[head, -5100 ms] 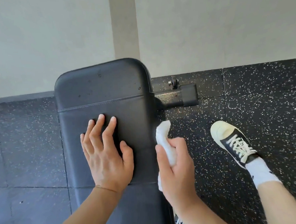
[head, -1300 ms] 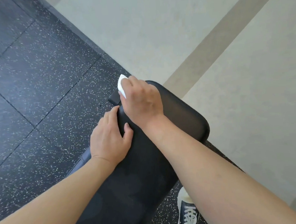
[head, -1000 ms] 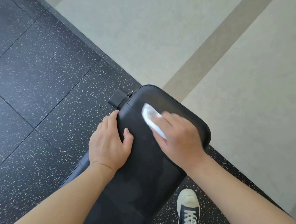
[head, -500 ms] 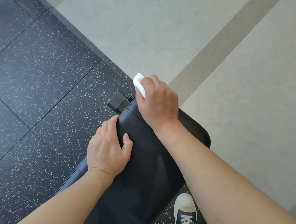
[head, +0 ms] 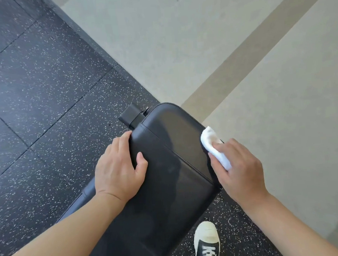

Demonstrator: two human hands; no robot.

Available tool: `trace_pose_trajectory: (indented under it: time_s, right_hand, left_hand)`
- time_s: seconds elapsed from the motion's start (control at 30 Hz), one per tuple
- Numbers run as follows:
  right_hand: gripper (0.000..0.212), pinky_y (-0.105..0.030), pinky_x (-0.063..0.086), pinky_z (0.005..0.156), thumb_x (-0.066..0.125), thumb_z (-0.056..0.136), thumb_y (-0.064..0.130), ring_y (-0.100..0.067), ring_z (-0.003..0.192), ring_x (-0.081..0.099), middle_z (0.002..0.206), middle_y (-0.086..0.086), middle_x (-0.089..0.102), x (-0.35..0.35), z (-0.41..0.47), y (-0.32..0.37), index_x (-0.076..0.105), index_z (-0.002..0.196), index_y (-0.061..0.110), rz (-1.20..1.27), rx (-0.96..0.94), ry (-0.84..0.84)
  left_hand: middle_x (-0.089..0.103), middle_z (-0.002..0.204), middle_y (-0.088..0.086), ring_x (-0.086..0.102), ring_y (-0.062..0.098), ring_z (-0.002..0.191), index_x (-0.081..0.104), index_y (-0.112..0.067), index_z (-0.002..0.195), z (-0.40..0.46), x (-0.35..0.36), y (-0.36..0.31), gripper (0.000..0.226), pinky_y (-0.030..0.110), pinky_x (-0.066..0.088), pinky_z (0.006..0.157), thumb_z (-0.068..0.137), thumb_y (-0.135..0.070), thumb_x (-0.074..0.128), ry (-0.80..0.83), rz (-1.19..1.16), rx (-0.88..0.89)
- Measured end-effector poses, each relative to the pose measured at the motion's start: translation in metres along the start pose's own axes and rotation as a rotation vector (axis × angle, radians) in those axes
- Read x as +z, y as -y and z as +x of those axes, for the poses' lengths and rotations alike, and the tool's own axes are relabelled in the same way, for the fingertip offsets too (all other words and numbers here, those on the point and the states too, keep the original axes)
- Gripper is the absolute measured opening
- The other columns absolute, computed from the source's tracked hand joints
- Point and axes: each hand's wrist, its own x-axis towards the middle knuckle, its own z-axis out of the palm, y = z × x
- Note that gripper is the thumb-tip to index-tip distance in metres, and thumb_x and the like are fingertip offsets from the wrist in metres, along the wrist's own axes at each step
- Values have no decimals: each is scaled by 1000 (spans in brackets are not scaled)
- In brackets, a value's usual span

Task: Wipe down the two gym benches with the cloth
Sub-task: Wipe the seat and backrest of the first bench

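Cloth (head: 214,148), white and bunched, sits pinched in my right hand (head: 240,173), fingers curled over it and pressing it on the far right edge of the black bench pad (head: 172,166). From those fingertips the unwiped-looking top of the pad lies to the left, toward my left hand (head: 118,170). That hand rests over the opposite edge, fingers draped down the side and thumb on top, holding nothing but the pad. The pad's long axis runs from my body out toward the rounded end beyond both sets of fingers, so I judge the next stroke crosses it leftward, and the right hand is the one placed for it. Below the fingers is black speckled rubber flooring (head: 45,95); beyond them, a pale wall (head: 259,84). My sneaker (head: 206,241) stands near the right wrist.
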Motion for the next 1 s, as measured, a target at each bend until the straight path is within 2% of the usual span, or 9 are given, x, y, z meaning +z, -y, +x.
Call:
trace_pose_trajectory:
  time_s: [0.2, 0.3, 0.43, 0.53, 0.63, 0.73, 0.87, 0.93, 1.0]
  right_hand:
    - [13, -32, 37, 51, 62, 99, 29, -23, 67, 48, 81, 4, 48, 10, 23, 18, 61, 94, 17, -63, -22, 27]
    - [16, -32, 35, 53, 60, 99, 35, -23, 69, 51, 82, 2, 52, 30, 54, 54, 57, 97, 19, -60, -3, 30]
    - [23, -37, 43, 54, 62, 100, 37, -25, 70, 54, 84, -2, 56, 63, 103, 115, 61, 95, 15, -62, -68, 64]
    - [25, -34, 37, 54, 66, 94, 37, -23, 65, 51, 80, 0, 54, 83, 128, 143, 58, 83, 17, -111, -178, 103]
    - [25, -33, 37, 52, 67, 92, 38, -21, 63, 49, 77, 2, 51, 87, 135, 139, 58, 79, 19, -103, -247, 173]
    - [26, -28, 24, 53, 67, 89, 40, -19, 61, 46, 76, 4, 48, 88, 143, 130, 55, 77, 21, -110, -357, 238]
    - [30, -26, 14, 54, 69, 85, 40, -18, 59, 34, 72, 4, 45, 94, 160, 137, 49, 71, 23, -118, -414, 319]
    - [31, -26, 19, 54, 72, 83, 39, -23, 56, 44, 70, 2, 49, 100, 171, 144, 51, 68, 22, -134, -385, 365]
    - [28, -29, 28, 56, 68, 87, 41, -29, 64, 60, 76, -1, 58, 106, 183, 151, 61, 72, 19, -161, -350, 462]
  left_hand:
    - [62, 117, 10, 62, 35, 98, 49, -9, 144, 3, -4, 2, 66, 47, 54, 80, 89, -46, 42, 37, -5, -2]
    - [63, 119, 11, 62, 35, 98, 50, -7, 144, 3, -6, 4, 68, 47, 54, 82, 89, -46, 43, 71, -10, 7]
    - [63, 121, 11, 62, 35, 100, 51, -6, 145, 5, -11, 3, 70, 47, 54, 83, 89, -47, 43, 116, -39, 19]
    - [64, 122, 11, 64, 34, 100, 53, -4, 144, 6, -15, 6, 71, 46, 55, 84, 88, -46, 45, 124, -47, 18]
    - [63, 128, 8, 63, 30, 102, 53, -5, 147, 6, -14, 7, 72, 44, 55, 88, 88, -46, 50, 139, -69, 27]
    - [62, 133, 7, 63, 28, 110, 52, -6, 148, 6, -11, 9, 73, 43, 54, 93, 87, -46, 54, 129, -78, 37]
    - [61, 126, 4, 62, 26, 102, 54, -7, 143, 5, -10, 7, 70, 38, 52, 88, 85, -46, 56, 99, -64, 26]
    - [62, 127, 5, 62, 26, 105, 55, -7, 142, 7, -12, 5, 69, 39, 53, 90, 84, -45, 57, 95, -69, 14]
    - [63, 128, 5, 63, 26, 108, 55, -6, 143, 6, -13, 5, 70, 40, 53, 93, 84, -43, 57, 104, -78, 11]
